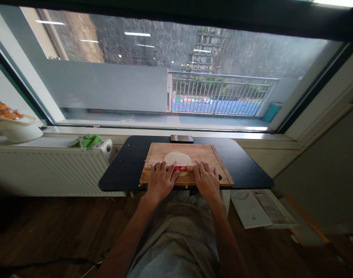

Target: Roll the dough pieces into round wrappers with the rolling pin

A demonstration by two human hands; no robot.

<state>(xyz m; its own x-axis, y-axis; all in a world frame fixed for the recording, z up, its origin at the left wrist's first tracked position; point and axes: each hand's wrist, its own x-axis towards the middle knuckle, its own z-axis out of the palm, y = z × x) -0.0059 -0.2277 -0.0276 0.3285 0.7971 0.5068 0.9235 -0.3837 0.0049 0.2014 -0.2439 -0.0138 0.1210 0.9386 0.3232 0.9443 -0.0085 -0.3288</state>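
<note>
A round, flattened piece of dough (177,156) lies on a wooden cutting board (201,151). Across the near part of the dough rests a wooden rolling pin (181,168) with a red label at its middle. My left hand (161,178) is curled over the pin to the left of the label. Over its right part, my right hand (206,179) bends its fingers in the same way. A strip of dough shows on the near side of the pin, between the hands. The undersides of both hands are hidden.
The board sits on a small black table (245,170) below a window. A dark flat object (182,138) lies at the table's far edge. To the left stands a white radiator (54,170) with a green cloth (91,141). White flat items (251,210) are low on the right.
</note>
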